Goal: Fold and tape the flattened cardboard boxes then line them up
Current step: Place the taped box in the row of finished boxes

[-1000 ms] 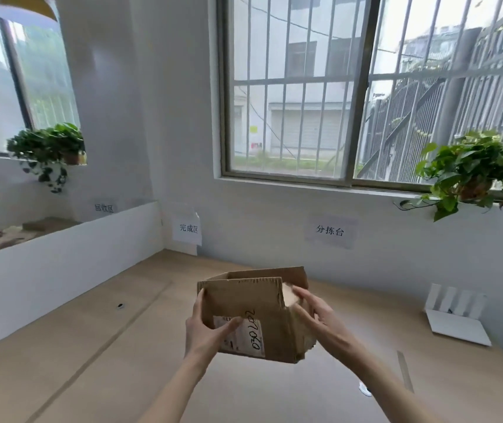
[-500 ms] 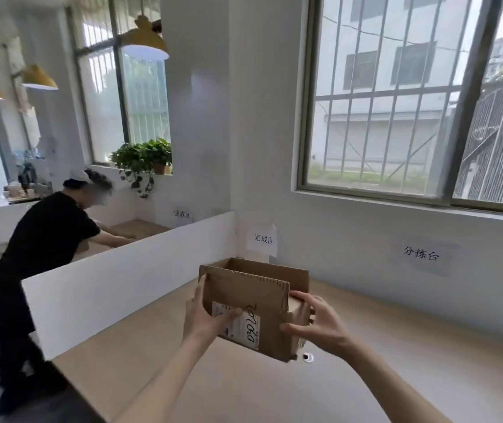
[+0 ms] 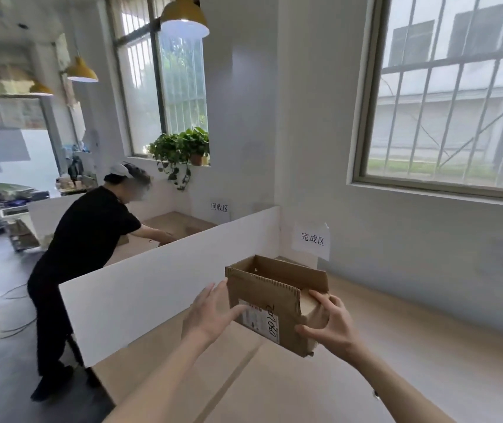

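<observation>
Both forearms are bare, with no sleeves in view. The left hand [image 3: 210, 315] and right hand [image 3: 331, 326] wear no gloves or rings.

Light wood table [image 3: 411, 377] w/ white divider panel [image 3: 164, 285] along left edge
</observation>
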### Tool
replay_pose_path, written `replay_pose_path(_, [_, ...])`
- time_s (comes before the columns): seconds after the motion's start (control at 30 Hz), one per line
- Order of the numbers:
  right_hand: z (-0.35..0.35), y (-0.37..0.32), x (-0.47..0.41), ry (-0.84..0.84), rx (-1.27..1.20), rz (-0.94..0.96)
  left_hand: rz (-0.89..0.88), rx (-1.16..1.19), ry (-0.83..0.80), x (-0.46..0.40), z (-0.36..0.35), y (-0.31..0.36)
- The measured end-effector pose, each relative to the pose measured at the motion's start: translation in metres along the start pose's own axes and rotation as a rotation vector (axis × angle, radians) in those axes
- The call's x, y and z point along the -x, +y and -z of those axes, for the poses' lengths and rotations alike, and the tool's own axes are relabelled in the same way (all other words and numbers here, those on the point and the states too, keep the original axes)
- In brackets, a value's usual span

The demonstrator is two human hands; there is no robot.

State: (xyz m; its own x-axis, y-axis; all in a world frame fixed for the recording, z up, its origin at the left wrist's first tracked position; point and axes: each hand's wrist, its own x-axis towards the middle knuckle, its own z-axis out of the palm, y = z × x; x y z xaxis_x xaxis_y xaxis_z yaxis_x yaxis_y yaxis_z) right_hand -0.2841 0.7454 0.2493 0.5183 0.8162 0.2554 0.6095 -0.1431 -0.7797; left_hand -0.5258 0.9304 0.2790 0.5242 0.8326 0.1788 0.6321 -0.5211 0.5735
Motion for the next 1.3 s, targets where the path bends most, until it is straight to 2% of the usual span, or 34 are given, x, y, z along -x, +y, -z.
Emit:
replay_pose_path(0.4, [-0.057,0.06,-0.181,0.034,0.078,-0.057,-0.049,-0.217,-0.164,-0.211,-0.038,-0.052])
replay_pose_path(0.63, [-0.094,0.099,-0.246,0.05,0.128,-0.142,-0.074,-0.178,-0.265,-0.297,-0.076,-0.092])
replay_pose_path(1.07, [-0.208,0.206,-0.397,0.046,0.205,-0.437,-0.172,-0.185,-0.596,-0.517,-0.207,-0.187])
replay_pose_path(1.17, [-0.236,0.237,-0.425,0.013,0.21,-0.496,-0.142,-0.096,-0.683,-0.547,-0.235,-0.205])
replay_pose_path(1.3, [-0.259,0.275,-0.454,-0.033,0.223,-0.544,-0.143,-0.005,-0.716,-0.574,-0.271,-0.231])
